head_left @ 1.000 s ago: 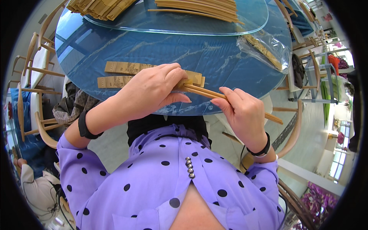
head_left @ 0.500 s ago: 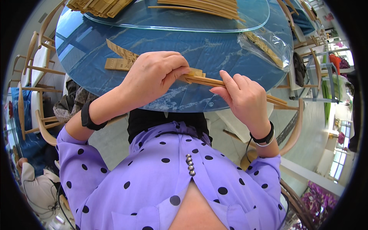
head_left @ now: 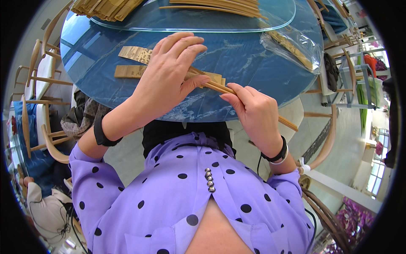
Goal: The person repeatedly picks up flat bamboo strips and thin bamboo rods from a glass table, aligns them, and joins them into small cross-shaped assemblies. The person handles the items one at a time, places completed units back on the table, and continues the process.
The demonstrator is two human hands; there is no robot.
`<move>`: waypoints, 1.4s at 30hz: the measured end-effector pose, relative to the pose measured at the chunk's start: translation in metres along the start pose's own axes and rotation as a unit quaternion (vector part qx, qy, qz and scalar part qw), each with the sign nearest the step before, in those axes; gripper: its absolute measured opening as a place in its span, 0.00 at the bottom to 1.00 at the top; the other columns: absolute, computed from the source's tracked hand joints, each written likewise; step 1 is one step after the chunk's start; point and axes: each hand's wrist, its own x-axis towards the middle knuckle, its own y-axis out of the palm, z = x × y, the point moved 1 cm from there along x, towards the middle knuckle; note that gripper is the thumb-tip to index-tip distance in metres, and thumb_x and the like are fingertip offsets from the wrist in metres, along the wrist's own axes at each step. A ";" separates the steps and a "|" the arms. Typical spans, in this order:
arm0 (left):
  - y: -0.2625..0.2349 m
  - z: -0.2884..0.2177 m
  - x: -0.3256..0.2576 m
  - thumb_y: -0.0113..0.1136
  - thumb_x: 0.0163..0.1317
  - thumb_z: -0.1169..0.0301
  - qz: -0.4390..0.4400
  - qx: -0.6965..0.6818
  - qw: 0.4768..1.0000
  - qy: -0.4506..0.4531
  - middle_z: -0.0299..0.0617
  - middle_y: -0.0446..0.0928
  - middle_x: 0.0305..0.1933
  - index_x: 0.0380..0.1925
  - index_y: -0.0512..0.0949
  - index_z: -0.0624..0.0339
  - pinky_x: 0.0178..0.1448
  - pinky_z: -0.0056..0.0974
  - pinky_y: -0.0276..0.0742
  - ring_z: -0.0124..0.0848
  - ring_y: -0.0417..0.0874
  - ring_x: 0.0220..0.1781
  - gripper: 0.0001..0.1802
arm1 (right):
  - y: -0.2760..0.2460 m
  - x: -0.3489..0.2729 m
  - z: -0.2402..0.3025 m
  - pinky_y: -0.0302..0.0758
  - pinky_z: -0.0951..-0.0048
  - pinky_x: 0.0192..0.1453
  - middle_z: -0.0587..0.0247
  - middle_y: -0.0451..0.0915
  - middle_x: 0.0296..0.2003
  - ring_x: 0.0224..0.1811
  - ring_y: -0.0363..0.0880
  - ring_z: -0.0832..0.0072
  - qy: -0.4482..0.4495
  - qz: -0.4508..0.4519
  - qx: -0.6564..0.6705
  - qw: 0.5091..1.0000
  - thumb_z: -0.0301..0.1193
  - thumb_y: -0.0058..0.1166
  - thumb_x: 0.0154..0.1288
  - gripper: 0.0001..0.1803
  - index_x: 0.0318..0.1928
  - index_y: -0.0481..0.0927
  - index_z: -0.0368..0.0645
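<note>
A pair of light wooden chopsticks [head_left: 218, 87] runs slantwise through my right hand [head_left: 257, 111], whose thumb and fingers pinch it. Its rear ends stick out past the wrist side. My left hand [head_left: 170, 70] hovers over the front part of the chopsticks, fingers stretched out and thumb apart, hiding the tips. Under that hand lie flat tan paper chopstick sleeves: one end [head_left: 129, 71] shows left of the hand, a second patterned sleeve [head_left: 135, 54] fans out above it, and another sleeve end [head_left: 218, 79] shows beside the thumb.
A blue marbled table [head_left: 237, 55] carries a raised glass turntable [head_left: 194, 28]. On the turntable are a pile of tan sleeves [head_left: 108, 9] and a row of loose chopsticks [head_left: 220, 9]. A clear plastic bag [head_left: 304, 48] lies at the right. Wooden chairs [head_left: 46, 80] stand around.
My left hand has let go of its pinch and spread its fingers. My right hand has shifted left and slightly down along with the chopsticks. The patterned sleeve lies flatter.
</note>
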 end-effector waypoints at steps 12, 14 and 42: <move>0.026 -0.028 -0.072 0.55 0.79 0.63 -0.166 -0.525 0.757 -0.352 0.30 0.76 0.23 0.34 0.83 0.66 0.23 0.24 0.54 0.12 0.61 0.20 0.18 | 0.023 -0.012 0.038 0.70 0.68 0.24 0.61 0.76 0.23 0.21 0.75 0.66 0.067 -0.071 0.131 0.987 0.39 0.64 0.69 0.16 0.47 0.86 0.39; 0.026 -0.035 -0.068 0.56 0.79 0.63 -0.174 -0.510 0.760 -0.364 0.31 0.78 0.24 0.33 0.82 0.66 0.23 0.24 0.54 0.12 0.61 0.21 0.19 | 0.023 -0.014 0.043 0.69 0.68 0.23 0.63 0.72 0.22 0.20 0.74 0.68 0.056 -0.073 0.100 0.991 0.39 0.64 0.70 0.18 0.51 0.85 0.39; -0.051 -0.010 -0.054 0.48 0.82 0.63 -0.388 -0.397 0.805 -0.210 0.34 0.83 0.37 0.42 0.81 0.64 0.29 0.24 0.59 0.12 0.60 0.25 0.17 | 0.028 -0.024 0.038 0.71 0.66 0.27 0.58 0.76 0.25 0.22 0.75 0.64 -0.023 -0.038 0.267 0.963 0.31 0.54 0.76 0.15 0.57 0.82 0.38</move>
